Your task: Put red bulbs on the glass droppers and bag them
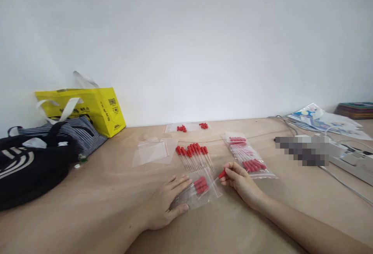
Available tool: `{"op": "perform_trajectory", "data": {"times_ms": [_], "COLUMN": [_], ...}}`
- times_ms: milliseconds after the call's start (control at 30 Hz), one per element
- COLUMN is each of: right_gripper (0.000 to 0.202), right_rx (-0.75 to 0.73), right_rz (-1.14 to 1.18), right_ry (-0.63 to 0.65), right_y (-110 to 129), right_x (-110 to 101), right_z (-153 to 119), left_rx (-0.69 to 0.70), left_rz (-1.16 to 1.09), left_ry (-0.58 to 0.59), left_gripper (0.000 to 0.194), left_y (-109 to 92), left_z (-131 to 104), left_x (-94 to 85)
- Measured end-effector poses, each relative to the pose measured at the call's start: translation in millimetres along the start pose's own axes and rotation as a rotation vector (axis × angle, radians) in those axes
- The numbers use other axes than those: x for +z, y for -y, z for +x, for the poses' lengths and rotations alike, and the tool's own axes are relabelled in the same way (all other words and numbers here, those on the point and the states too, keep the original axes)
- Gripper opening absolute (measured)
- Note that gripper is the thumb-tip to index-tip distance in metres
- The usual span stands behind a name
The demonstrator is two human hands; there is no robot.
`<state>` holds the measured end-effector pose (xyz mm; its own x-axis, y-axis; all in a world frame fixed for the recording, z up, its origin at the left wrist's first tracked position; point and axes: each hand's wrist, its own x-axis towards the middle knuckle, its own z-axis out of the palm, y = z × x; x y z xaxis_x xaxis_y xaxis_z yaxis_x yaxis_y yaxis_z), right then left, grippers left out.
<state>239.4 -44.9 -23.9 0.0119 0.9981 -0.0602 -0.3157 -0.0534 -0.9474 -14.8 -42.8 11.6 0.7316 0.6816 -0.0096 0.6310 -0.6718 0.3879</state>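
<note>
My left hand [169,202] lies with its fingers spread on the left part of a clear zip bag [190,200]. Several droppers with red bulbs [201,184] are inside that bag. Between the fingertips of my right hand [239,182] is the red bulb of a single dropper [222,174], its clear tip pointing left at the bag's right end. Whether the tip is inside the bag I cannot tell. Just behind the bag, a row of loose red-bulbed droppers [192,153] lies on the table. A filled bag of droppers [246,155] rests behind my right hand.
Flat clear bags [154,153] lie left of the loose droppers. Another bag with red bulbs [190,127] is near the wall. A yellow bag [107,110] and a black bag [32,168] stand left. Papers [320,119], a power strip [354,162] and cables are at right.
</note>
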Motion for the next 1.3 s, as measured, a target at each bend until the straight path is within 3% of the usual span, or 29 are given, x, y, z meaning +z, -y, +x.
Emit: {"op": "perform_trajectory", "data": {"times_ms": [133,300,633,800,933,1133,1300], "right_gripper": [0.034,0.036,0.034,0.024,0.02,0.024,0.023], "right_rx": [0.072,0.098,0.008,-0.067,-0.004,0.042,0.014], "right_rz": [-0.066,-0.357,-0.479,-0.551,-0.563,-0.441,-0.491], "right_ry": [0.13,0.334,0.13,0.284,0.435,0.481,0.491], "right_y": [3.5,9.8,7.4,5.6,11.3,5.4,-0.4], "right_x": [-1.0,-9.5,-8.1,-2.6,-0.4,6.6,8.9], "right_z": [-4.2,-2.0,-0.4,-8.1,-7.1,2.0,7.7], "left_rx": [-0.016,-0.003,-0.004,0.009,0.01,0.0,0.006], "left_rz": [0.004,0.018,-0.013,-0.006,-0.003,-0.01,-0.008], "left_ry": [0.005,0.014,0.007,-0.013,0.0,-0.006,0.014], "left_gripper": [0.056,0.056,0.059,0.059,0.059,0.059,0.059], "left_y": [-1.1,0.4,7.1,9.3,10.1,8.7,6.1], "left_z": [0.6,0.6,-0.5,0.3,0.2,-0.1,0.4], "left_x": [-0.7,-0.1,3.8,6.6,7.3,5.9,4.2]}}
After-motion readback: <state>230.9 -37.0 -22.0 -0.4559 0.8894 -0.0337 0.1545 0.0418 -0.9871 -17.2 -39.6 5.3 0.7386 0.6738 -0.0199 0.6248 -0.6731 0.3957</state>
